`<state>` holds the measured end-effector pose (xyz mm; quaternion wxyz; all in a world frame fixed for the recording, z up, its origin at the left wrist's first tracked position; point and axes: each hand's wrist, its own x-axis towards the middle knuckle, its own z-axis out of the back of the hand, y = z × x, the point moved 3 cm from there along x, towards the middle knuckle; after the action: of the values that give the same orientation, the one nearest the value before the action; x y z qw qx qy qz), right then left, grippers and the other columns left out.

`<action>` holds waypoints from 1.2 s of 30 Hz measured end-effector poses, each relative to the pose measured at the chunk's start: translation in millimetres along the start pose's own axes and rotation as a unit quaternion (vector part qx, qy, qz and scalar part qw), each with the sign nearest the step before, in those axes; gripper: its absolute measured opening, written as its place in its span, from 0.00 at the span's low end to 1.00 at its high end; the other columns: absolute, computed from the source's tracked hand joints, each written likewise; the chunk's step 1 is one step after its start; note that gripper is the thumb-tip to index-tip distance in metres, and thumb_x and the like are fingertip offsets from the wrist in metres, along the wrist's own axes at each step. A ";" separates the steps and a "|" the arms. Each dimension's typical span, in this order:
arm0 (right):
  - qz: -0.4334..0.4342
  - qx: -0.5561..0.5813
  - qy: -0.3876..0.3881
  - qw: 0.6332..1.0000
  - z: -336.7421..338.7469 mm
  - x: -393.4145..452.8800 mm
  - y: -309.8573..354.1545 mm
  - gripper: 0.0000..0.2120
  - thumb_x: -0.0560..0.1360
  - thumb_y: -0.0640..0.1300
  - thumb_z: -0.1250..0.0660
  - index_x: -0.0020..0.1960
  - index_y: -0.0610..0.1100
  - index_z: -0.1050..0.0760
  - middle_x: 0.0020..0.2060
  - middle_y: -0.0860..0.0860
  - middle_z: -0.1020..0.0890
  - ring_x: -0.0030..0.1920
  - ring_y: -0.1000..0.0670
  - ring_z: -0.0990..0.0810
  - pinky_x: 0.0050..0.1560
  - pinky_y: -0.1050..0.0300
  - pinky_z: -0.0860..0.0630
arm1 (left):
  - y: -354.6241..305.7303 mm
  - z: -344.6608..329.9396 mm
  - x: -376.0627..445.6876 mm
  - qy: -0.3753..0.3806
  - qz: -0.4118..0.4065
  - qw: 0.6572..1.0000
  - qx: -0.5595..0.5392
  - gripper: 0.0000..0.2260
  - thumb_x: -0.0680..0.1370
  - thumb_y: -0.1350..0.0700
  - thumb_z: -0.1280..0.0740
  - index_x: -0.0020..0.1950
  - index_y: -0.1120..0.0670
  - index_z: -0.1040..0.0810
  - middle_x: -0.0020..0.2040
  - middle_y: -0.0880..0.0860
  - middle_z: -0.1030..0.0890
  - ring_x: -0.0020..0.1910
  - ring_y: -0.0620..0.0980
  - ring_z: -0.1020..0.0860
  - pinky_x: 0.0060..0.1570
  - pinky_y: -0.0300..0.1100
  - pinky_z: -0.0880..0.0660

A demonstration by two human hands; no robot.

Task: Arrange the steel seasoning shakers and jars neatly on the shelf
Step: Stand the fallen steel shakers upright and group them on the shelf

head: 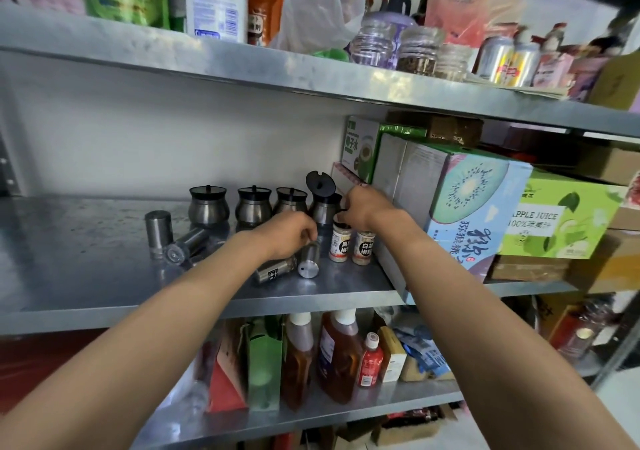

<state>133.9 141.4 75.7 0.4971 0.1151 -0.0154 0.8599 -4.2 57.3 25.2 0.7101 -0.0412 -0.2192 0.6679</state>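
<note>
Pinching tilted steel shaker (309, 259) under left grip (289, 233), right grip (362, 207) clasping jar (325, 207).

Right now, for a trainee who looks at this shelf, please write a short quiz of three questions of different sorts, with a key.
1. True or false: every round steel jar in the back row has its lid closed.
2. Multiple choice: the steel shaker at the far left of the middle shelf is A) lying down, B) upright, C) held in a hand.
3. Fill in: the left hand is on a tilted ___.

Key:
1. False. The rightmost jar, near the right hand, has its black lid raised.
2. B.
3. Shaker; another labelled shaker lies beside it.
</note>
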 end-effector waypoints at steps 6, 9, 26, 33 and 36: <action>-0.003 0.005 -0.011 1.000 -1.6 -0.4 0.7 0.20 0.73 0.58 0.31 0.52 0.42 0.22 0.58 0.40 0.20 0.60 0.41 0.24 0.51 0.56 0.29 | -10.6 -10.5 -9.8 0.015 -0.030 0.999 0.023 0.10 0.76 0.64 0.36 0.52 0.55 0.18 0.50 0.53 0.17 0.50 0.51 0.20 0.53 0.42 0.25; 0.005 0.016 -0.022 1.000 0.1 -6.2 2.4 0.19 0.74 0.61 0.34 0.45 0.44 0.24 0.57 0.41 0.20 0.62 0.41 0.26 0.54 0.55 0.29 | -15.6 -14.4 -16.4 0.038 -0.059 0.995 0.067 0.09 0.73 0.62 0.34 0.50 0.53 0.18 0.49 0.52 0.19 0.48 0.51 0.22 0.48 0.40 0.27; 0.038 0.063 -0.112 0.991 17.5 -38.5 -5.4 0.20 0.79 0.54 0.38 0.60 0.39 0.22 0.67 0.41 0.26 0.65 0.40 0.29 0.63 0.52 0.31 | -23.2 -36.0 -21.8 0.073 -0.172 0.913 0.363 0.22 0.76 0.64 0.38 0.69 0.54 0.33 0.67 0.56 0.29 0.63 0.57 0.29 0.55 0.53 0.25; 0.036 0.068 -0.138 0.987 17.7 -32.9 -8.8 0.20 0.79 0.52 0.38 0.63 0.39 0.23 0.60 0.42 0.22 0.65 0.42 0.30 0.67 0.49 0.32 | -31.3 -12.6 -20.8 -0.032 -0.125 0.953 0.274 0.14 0.74 0.48 0.34 0.54 0.55 0.25 0.53 0.54 0.22 0.54 0.56 0.23 0.45 0.46 0.27; 0.042 0.070 -0.185 0.979 23.4 -30.3 -9.4 0.20 0.79 0.49 0.39 0.66 0.39 0.25 0.63 0.42 0.24 0.66 0.42 0.31 0.68 0.50 0.34 | -31.5 -4.6 -16.5 -0.074 -0.100 0.952 0.280 0.17 0.73 0.43 0.34 0.50 0.56 0.25 0.51 0.55 0.21 0.52 0.56 0.22 0.42 0.45 0.28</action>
<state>160.8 117.0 91.2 0.4400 0.3061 -0.0520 0.8427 26.6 39.0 27.9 0.7381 0.2312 -0.0783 0.6290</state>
